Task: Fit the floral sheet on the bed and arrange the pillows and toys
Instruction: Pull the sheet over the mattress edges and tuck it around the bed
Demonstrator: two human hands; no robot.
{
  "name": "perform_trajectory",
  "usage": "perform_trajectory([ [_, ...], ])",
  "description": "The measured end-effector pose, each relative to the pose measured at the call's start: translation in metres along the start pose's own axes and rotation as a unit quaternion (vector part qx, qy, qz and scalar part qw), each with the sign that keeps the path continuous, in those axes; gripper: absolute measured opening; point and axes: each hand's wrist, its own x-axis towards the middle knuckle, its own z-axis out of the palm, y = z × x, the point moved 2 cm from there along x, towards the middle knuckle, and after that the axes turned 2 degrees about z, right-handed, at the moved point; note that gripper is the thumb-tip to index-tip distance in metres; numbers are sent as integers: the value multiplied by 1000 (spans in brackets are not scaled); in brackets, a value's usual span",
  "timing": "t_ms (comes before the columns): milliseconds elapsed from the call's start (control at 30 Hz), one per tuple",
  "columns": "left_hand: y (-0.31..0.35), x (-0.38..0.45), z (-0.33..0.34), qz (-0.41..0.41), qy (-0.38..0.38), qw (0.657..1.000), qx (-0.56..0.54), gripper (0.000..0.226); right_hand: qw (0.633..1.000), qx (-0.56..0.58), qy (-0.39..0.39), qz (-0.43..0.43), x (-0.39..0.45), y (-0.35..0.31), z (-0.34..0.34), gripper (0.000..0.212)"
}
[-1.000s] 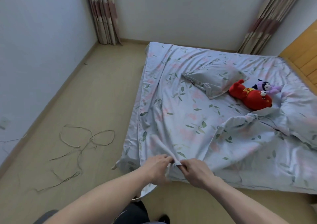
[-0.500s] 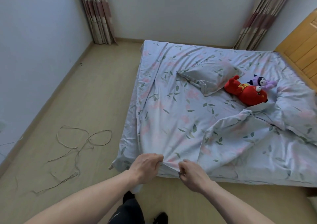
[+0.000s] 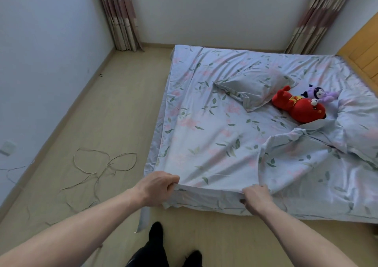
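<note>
At the bed's near edge, left hand (image 3: pixel 156 189) and right hand (image 3: pixel 255 199) each grip the floral sheet (image 3: pixel 214 144), fingers curled.

bed (image 3: pixel 358 218) cropped right, fingertips under floral sheet (image 3: pixel 204 144)

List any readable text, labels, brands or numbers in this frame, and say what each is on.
None can be read.
Red plush toy: a yellow patch with a red mark on it, too small and blurred to read.
Floral sheet, pillow, purple plush toy, curtains and wall outlet: no lettering visible.
</note>
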Motion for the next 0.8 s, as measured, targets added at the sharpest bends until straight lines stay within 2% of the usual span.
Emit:
perform_trajectory([
  [100, -16, -2, -2, -25, -28, 999, 31, 19, 993, -72, -22, 89, -21, 66, 2, 26],
  [200, -27, -5, 0, -68, -85, 991, 74, 23, 985, -50, -28, 161, -46, 113, 4, 22],
  [267, -27, -6, 8, -89, -126, 984, 92, 22, 986, -19, -18, 165, -58, 127, 1, 14],
  [367, -25, -4, 21, -126, -205, 966, 92, 18, 987, 49, 15, 152, -68, 132, -9, 25],
  [433, -18, 0, 29, -146, -285, 942, 97, 12, 983, 103, 38, 150, -71, 135, -15, 29],
  [533, -2, 8, 38, -131, -388, 900, 149, 6, 976, 164, 45, 137, -68, 132, -21, 22],
  [600, 12, 23, 46, -115, -442, 869, 189, 7, 970, 192, 56, 135, -65, 133, -25, 18],
  [667, 29, 47, 53, -98, -480, 848, 204, 9, 966, 216, 55, 134, -62, 132, -29, 23],
  [733, 53, 84, 58, -68, -465, 864, 183, 7, 963, 233, 54, 123, -61, 132, -34, 27],
  [800, 86, 127, 64, -42, -417, 902, 105, 29, 964, 235, 56, 108, -59, 134, -40, 25],
])
